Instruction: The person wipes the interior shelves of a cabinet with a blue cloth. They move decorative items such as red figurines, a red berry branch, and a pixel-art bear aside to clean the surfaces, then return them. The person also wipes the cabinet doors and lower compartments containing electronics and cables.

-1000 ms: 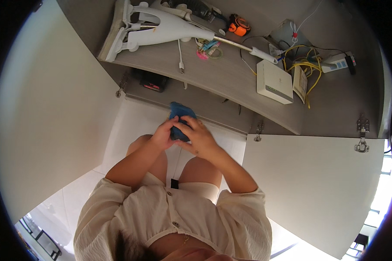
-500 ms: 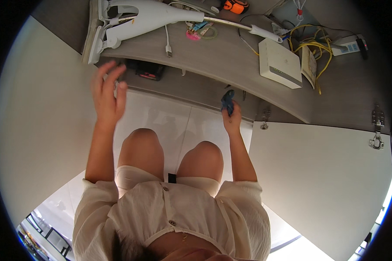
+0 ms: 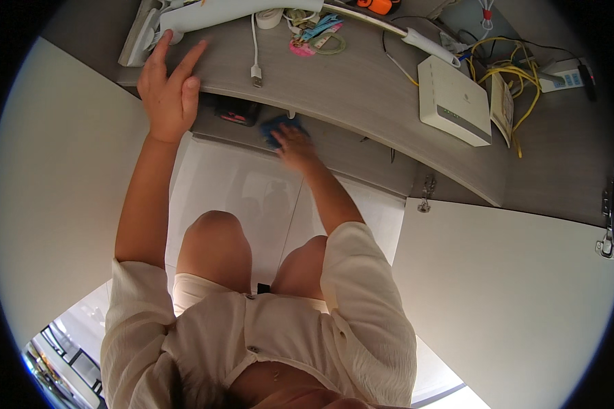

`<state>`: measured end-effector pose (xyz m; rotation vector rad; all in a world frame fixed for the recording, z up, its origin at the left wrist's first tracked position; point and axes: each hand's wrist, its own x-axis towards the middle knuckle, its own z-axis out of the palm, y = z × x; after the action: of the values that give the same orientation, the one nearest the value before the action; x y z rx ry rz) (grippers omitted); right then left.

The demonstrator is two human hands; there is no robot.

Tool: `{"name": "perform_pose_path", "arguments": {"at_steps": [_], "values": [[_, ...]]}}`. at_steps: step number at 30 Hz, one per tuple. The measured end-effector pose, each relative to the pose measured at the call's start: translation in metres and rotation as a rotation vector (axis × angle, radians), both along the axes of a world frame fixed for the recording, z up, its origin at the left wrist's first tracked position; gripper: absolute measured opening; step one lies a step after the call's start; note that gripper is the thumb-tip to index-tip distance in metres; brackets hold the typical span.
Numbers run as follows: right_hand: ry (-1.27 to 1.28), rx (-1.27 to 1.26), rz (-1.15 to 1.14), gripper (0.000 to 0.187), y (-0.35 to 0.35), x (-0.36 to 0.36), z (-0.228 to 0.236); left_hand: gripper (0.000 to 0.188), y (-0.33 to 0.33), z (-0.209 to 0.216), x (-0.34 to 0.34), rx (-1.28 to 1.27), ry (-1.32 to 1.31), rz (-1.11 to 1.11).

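A dark blue cloth (image 3: 277,127) lies under the fingers of my right hand (image 3: 295,146), which presses it onto the lower shelf (image 3: 341,153) of the cabinet. Motion smears both the cloth and the fingertips. My left hand (image 3: 168,99) is raised at the left end of the upper shelf (image 3: 361,88). Its fingers are spread and hold nothing, with the fingertips close to the white long-handled appliance (image 3: 242,15). A black object with red parts (image 3: 237,111) sits on the lower shelf, left of the cloth, partly hidden beneath the upper shelf.
On the upper shelf are a white cable (image 3: 255,58), small colourful trinkets (image 3: 314,39), a white router box (image 3: 455,100), yellow cables (image 3: 512,75), a power strip (image 3: 566,80) and an orange item (image 3: 379,6). White doors stand open on the left (image 3: 75,177) and right (image 3: 505,279).
My right hand has swept leftward along the lower shelf with the cloth, which is now spread flatter. My left hand has moved up slightly to the upper shelf's edge. The view has shifted a little.
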<state>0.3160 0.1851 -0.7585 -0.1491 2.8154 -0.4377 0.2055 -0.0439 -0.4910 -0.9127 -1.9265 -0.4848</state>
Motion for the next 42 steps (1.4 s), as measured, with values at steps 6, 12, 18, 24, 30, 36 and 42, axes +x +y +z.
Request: {"name": "perform_pose_path", "arguments": {"at_steps": [6,12,18,24,30,36,42], "values": [[-0.014,0.083,-0.531,0.061,0.064,0.028,-0.002,0.053,0.0,-0.013,0.006,0.06,-0.037,0.079],[-0.062,0.058,-0.252,0.062,0.0,-0.026,-0.007,0.048,0.0,-0.018,0.0,0.105,0.025,0.076],[-0.07,-0.234,-0.426,0.061,0.04,-0.092,-0.036,0.046,0.006,-0.015,0.0,0.113,0.0,0.039],[0.175,-0.041,-0.236,0.059,-0.025,-0.06,-0.019,0.046,0.002,-0.02,-0.004,0.104,0.031,0.03],[0.026,0.067,-0.198,0.055,0.048,0.053,-0.018,0.049,-0.006,-0.025,-0.008,0.08,0.081,0.033],[0.105,0.309,-0.927,0.05,0.192,0.152,-0.024,0.047,0.004,-0.021,-0.003,0.102,0.062,0.06],[0.102,0.348,-0.562,0.049,0.078,0.07,-0.012,0.047,0.006,-0.024,-0.005,0.094,0.086,0.027]]}}
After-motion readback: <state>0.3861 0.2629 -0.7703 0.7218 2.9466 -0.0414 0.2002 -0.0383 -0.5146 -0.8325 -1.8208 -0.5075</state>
